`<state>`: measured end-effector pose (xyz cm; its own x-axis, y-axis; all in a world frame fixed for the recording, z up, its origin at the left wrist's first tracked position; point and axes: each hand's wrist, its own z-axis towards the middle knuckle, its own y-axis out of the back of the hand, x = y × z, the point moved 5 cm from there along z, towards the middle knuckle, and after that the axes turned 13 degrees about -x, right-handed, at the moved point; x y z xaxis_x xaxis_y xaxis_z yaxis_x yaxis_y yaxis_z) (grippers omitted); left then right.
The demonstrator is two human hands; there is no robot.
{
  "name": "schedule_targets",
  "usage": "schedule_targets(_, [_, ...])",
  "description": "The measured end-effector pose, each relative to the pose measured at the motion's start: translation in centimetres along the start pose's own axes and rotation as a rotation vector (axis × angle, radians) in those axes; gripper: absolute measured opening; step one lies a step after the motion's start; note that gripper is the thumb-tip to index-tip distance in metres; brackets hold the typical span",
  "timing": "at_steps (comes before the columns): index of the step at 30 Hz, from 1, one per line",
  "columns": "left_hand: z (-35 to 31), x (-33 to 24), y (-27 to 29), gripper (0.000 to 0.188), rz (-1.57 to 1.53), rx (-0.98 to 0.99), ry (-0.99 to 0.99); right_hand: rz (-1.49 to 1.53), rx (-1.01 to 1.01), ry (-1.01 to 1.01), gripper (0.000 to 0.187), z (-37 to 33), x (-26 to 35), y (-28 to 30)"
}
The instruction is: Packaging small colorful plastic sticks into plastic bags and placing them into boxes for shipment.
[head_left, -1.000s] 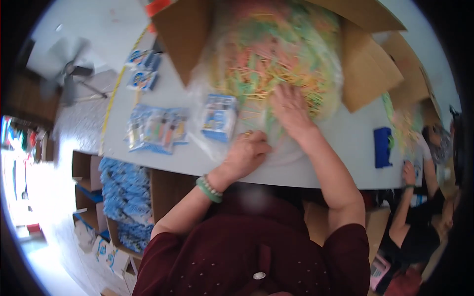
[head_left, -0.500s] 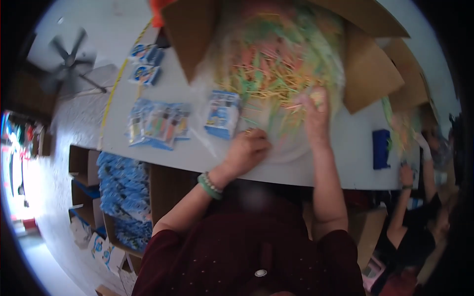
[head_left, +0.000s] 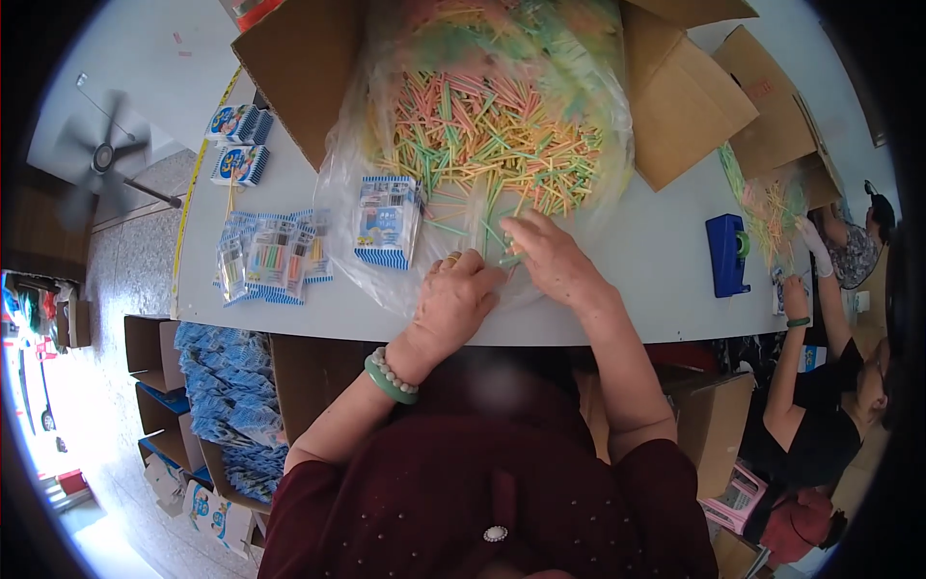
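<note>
The right hand (head_left: 558, 262) pinches pastel sticks (head_left: 511, 253) over the worktop (head_left: 666, 265). The left hand (head_left: 457, 295) curls beside it, any hold unclear.

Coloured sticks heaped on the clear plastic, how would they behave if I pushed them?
The sticks look straight and slim, so each is probably light and fairly stiff. Heaped loosely on slick-looking clear plastic, they'd likely slide and scatter.

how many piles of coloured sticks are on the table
2: the large pile at top centre, and another pile at far right, near a co-worker. Others may be hidden behind the box flaps.
</note>
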<state>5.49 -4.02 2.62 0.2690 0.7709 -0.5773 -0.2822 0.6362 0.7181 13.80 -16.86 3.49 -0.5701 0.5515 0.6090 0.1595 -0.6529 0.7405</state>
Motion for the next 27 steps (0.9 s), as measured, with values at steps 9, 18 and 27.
schedule_targets(9, [-0.2,0.1,0.0,0.030,0.089,0.041,-0.034,-0.260,0.233,0.272,0.032,-0.2,-0.3,0.4])
schedule_targets(18, [-0.7,0.2,-0.2,0.029,0.072,0.044,-0.009,-0.343,0.144,0.384,0.007,0.1,-0.7,0.8])
schedule_targets(27, [-0.9,0.4,-0.1,0.029,0.060,0.026,-0.005,-0.386,-0.073,0.528,0.013,-1.1,-0.8,1.2])
